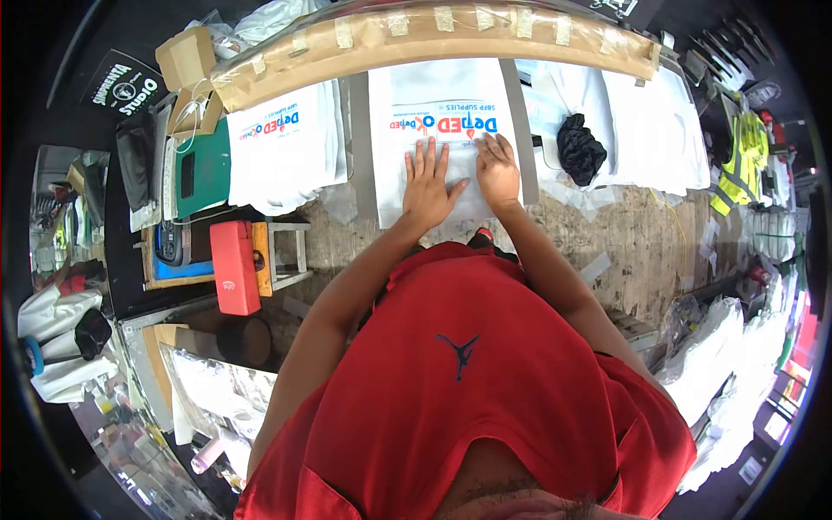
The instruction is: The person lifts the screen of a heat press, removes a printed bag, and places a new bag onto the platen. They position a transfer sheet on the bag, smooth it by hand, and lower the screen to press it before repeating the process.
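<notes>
A white fabric piece (433, 82) lies flat over a grey board (363, 147) in front of me. Its blue and red print (451, 124) reads upside down, with "DepED" and "SBFP SUPPLIES" legible. My left hand (426, 184) rests flat on the white fabric just below the print, fingers spread. At the print's lower right, my right hand (498, 173) is closed, its fingers bent and drawn together against the surface. Whatever those fingertips hold, if anything, is too small to make out.
A stack of printed white fabric (290, 156) lies left, beside a green case (202, 173). On the right are white fabric (650, 130) and a crumpled black cloth (581, 149). A long taped brown roll (433, 35) spans the back. A red box (234, 267) sits lower left.
</notes>
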Tool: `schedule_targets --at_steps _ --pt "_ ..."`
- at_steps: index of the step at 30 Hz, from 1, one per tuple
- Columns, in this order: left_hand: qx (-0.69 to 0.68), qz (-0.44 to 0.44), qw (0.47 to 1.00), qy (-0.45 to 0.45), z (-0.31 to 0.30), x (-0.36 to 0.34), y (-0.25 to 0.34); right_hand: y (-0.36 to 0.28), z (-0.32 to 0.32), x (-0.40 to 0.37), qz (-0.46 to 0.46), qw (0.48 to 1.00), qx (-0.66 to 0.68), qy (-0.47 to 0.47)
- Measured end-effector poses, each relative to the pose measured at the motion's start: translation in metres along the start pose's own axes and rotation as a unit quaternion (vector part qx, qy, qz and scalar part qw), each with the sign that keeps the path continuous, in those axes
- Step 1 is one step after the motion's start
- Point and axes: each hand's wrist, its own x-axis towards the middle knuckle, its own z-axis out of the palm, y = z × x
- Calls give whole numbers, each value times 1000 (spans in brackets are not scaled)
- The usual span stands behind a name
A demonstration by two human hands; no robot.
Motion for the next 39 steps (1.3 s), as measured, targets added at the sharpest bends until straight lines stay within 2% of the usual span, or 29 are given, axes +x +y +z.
schedule_targets --at_steps 6,11,12,15,16,30,39 --pt "13 -5 1000 -9 2 1 0 4 7 -1 8 1000 12 -3" --pt "20 -11 1000 -10 -1 0 2 -1 -3 2 18 996 53 -72" --pt "18 -7 1000 -11 0 0 3 1 -6 2 -5 995 42 -90" --pt "14 -15 1000 -9 -1 1 4 -9 -15 -4 4 995 17 -93" --pt "17 -20 1000 -15 -2 2 4 -13 -18 -9 15 991 14 -132" --pt "24 -3 1000 4 1 0 4 -8 -14 -22 27 987 10 -158" --pt "31 -9 999 -14 0 1 6 -7 -16 -21 28 988 10 -154"
